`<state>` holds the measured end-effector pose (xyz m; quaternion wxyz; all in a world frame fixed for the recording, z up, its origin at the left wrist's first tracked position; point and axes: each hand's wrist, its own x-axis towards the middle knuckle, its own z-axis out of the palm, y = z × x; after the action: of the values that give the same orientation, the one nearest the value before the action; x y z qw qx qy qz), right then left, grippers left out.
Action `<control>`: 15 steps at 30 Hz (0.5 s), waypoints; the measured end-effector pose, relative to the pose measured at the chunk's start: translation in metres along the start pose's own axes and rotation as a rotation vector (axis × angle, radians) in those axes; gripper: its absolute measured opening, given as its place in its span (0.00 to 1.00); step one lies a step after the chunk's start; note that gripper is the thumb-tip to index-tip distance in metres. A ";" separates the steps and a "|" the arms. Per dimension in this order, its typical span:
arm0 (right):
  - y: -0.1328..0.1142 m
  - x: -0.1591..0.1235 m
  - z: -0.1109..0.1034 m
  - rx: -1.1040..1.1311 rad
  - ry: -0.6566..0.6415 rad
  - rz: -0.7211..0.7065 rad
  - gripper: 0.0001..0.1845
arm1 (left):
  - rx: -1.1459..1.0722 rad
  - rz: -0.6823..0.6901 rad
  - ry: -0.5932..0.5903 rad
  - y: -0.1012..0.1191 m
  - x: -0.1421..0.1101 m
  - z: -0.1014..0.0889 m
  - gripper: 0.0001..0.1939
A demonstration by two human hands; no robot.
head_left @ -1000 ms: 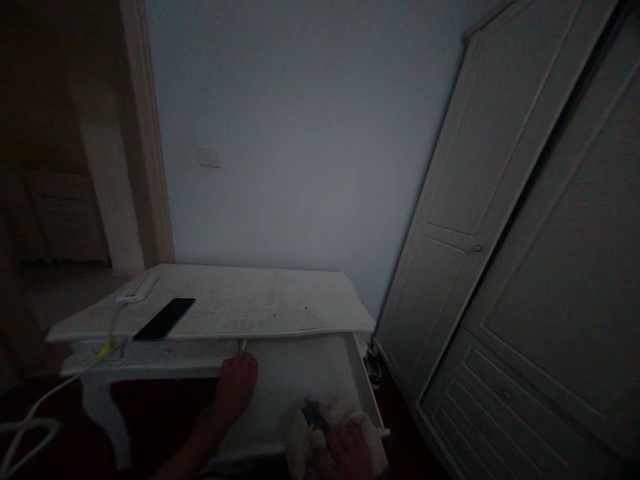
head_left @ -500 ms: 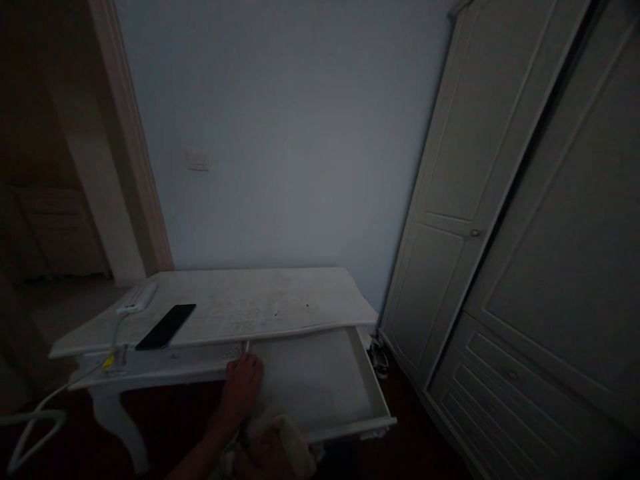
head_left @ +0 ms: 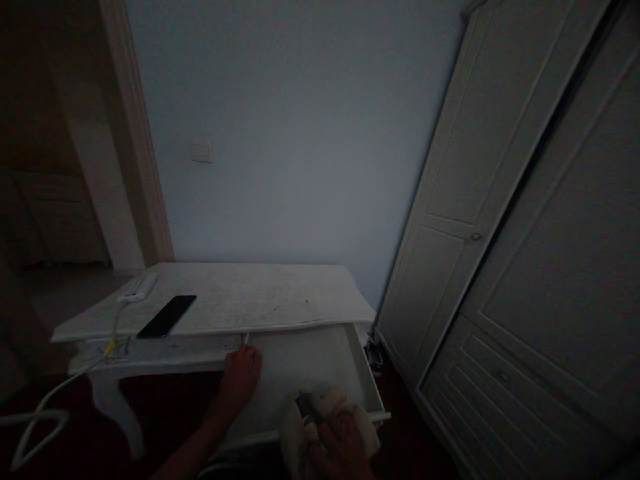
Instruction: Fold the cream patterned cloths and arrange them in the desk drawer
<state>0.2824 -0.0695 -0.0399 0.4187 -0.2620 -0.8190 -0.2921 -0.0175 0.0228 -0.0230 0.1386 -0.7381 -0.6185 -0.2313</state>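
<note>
A white desk (head_left: pixel 270 293) stands against the wall with its drawer (head_left: pixel 305 363) pulled out. My left hand (head_left: pixel 243 373) is closed over the drawer's left side wall, near the desk's front edge. In my right hand (head_left: pixel 343 440) is a bunched, light-coloured cloth (head_left: pixel 293 433), pressed against the drawer's front panel near its right end. Part of the cloth hangs below the frame. A black phone (head_left: pixel 167 316) lies on the left part of the desktop.
Behind the phone is a white power strip (head_left: pixel 140 287), its white cable (head_left: pixel 55 393) looping down at left. A white wardrobe (head_left: pixel 450 267) rises at right, with shoes (head_left: pixel 374 357) on the floor beside it. A doorway frame (head_left: pixel 143 133) is at left.
My right hand with the cloth swept left along the drawer's front, then came back to the right end. My left hand has stayed on the drawer's left side.
</note>
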 end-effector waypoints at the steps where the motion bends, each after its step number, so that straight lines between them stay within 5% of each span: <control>1: 0.002 -0.002 -0.001 -0.009 0.003 -0.002 0.05 | -0.003 0.002 -0.003 0.000 0.000 -0.001 0.12; 5: -0.023 0.003 0.028 -0.029 0.053 0.063 0.04 | 0.003 0.009 -0.032 0.000 0.001 -0.001 0.12; 12: -0.126 0.027 0.145 0.054 0.138 -0.022 0.18 | 0.012 -0.002 -0.051 -0.003 0.001 0.001 0.12; 15: -0.144 0.022 0.170 -0.048 0.046 0.023 0.23 | 0.025 0.003 -0.055 -0.003 0.001 0.002 0.12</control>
<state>0.0830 -0.0464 -0.1400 0.4344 -0.2745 -0.7989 -0.3126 -0.0200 0.0253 -0.0243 0.1312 -0.7433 -0.6237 -0.2031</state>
